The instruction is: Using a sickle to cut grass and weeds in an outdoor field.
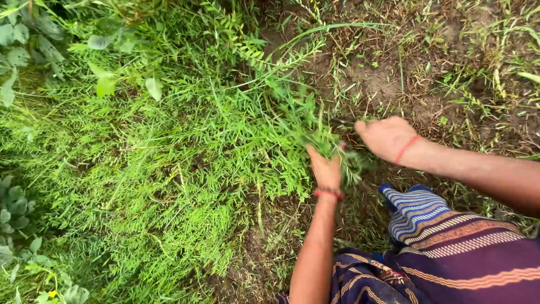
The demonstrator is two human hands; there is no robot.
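My left hand [325,167] is closed around a bunch of feathery green grass [315,132] at its base, a dark red thread on the wrist. Just to its right, my right hand [385,137] is shut on a thin dark tool handle whose tip [341,121] pokes out toward the bunch; what kind of tool it is stays hidden by the hand and grass. A red thread circles that wrist too. Both hands meet at the edge where the grass patch ends.
Dense green grass [157,169] fills the left and centre. Bare brown soil with cut stubble [394,67] lies at the upper right. Broad-leaved weeds [22,45] stand at the left edge. My striped purple cloth [450,247] covers the lower right.
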